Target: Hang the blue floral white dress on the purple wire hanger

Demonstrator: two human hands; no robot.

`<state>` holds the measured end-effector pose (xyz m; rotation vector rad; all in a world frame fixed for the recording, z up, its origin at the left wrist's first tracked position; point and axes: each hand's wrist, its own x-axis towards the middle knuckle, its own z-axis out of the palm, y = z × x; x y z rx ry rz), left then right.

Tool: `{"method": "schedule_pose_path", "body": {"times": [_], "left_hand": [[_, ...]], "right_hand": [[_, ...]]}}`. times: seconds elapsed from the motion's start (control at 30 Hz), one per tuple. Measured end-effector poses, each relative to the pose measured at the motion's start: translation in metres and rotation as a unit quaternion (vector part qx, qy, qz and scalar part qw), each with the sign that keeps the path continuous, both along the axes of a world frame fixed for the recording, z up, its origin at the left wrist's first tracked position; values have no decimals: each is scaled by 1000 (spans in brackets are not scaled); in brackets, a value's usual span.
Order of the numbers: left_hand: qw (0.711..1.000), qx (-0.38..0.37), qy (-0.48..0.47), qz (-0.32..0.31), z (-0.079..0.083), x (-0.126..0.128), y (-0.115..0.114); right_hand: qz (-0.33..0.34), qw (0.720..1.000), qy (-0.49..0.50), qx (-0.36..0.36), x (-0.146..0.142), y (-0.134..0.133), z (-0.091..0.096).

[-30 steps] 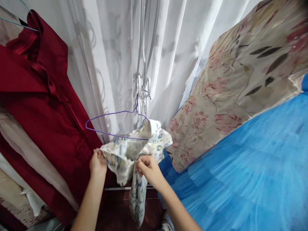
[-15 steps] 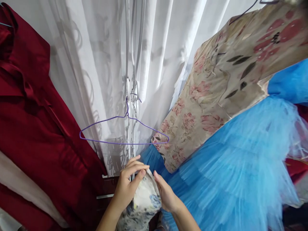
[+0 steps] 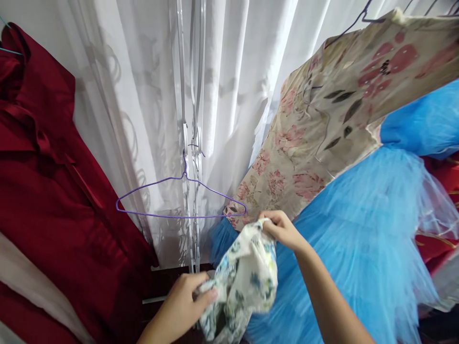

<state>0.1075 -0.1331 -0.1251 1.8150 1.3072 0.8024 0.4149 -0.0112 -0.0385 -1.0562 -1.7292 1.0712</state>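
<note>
A white garment with a blue, green and yellow floral print [image 3: 253, 272] is bunched between my two hands. My right hand [image 3: 281, 229] pinches its upper edge and holds that part raised. Lower and to the left, my left hand [image 3: 191, 296] is closed on another part of the cloth. The garment's lower end is crumpled, so its exact kind cannot be made out. Above my hands a bare purple wire hanger [image 3: 181, 217] hangs from a white metal stand [image 3: 195, 191].
A dark red garment [image 3: 46, 200] hangs at the left. On the right hang a beige dress with pink flowers [image 3: 304, 138] and a blue layered tulle dress [image 3: 344, 239]. White curtains [image 3: 229, 71] form the background.
My right hand has moved up and to the right, lifting the garment's edge. My left hand has dropped lower, and the cloth now spreads between them. The view has shifted slightly.
</note>
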Motion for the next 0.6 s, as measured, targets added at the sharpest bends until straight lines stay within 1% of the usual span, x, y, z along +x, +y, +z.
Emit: {"method": "schedule_pose_path", "body": {"times": [0.03,0.07,0.1,0.13,0.2,0.27,0.33,0.4,0.43,0.5,0.6], "left_hand": [[999,29,8,42,5,-3,4],[996,52,12,68,12,-6,8],[994,69,8,87,19,-11,12],[991,84,-1,104,26,-17,15],[983,106,-30,147,39,-32,18],[973,126,-46,187,48,-51,17],[965,159,-22,210,53,-71,14],[956,202,38,207,53,-94,13],[951,224,74,198,52,-106,14],[941,257,147,161,46,-134,20],[925,264,253,99,37,-180,34]], "right_hand": [[-25,999,15,23,1,18,3],[-40,998,40,38,-1,35,5],[-36,997,64,39,-4,51,7],[-19,996,82,31,-9,66,9],[39,994,100,11,-25,90,13],[100,991,93,-10,-48,102,16],[144,985,82,-46,-71,103,18],[180,975,84,-96,-88,97,17],[194,969,92,-120,-94,93,16],[204,959,112,-158,-99,86,14],[177,955,134,-198,-96,79,16]]}}
